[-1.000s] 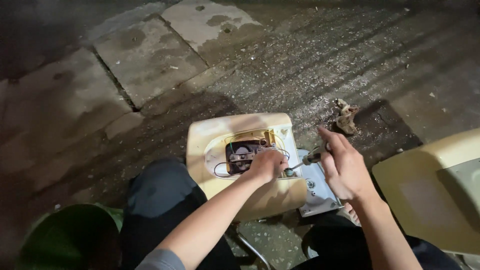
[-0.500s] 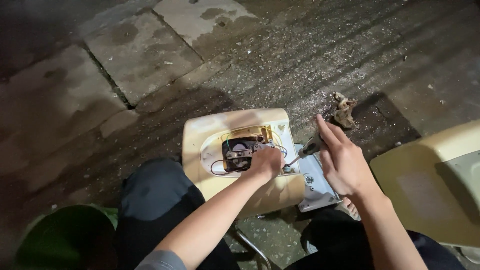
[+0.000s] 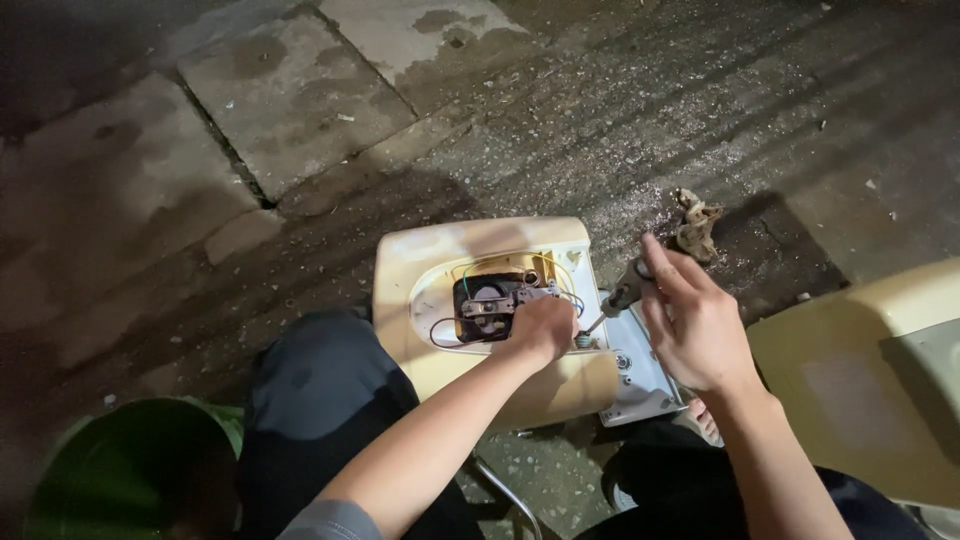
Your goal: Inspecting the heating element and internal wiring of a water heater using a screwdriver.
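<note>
A cream plastic appliance housing (image 3: 480,250) lies open-side up across the person's knees, its dark motor (image 3: 487,305) and coloured wires exposed; a screwdriver (image 3: 618,298) angles into its right edge.

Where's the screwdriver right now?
In the head view, the screwdriver is right of centre, held in the right hand, with its tip angled down toward the cream appliance casing beside the left hand.
</note>
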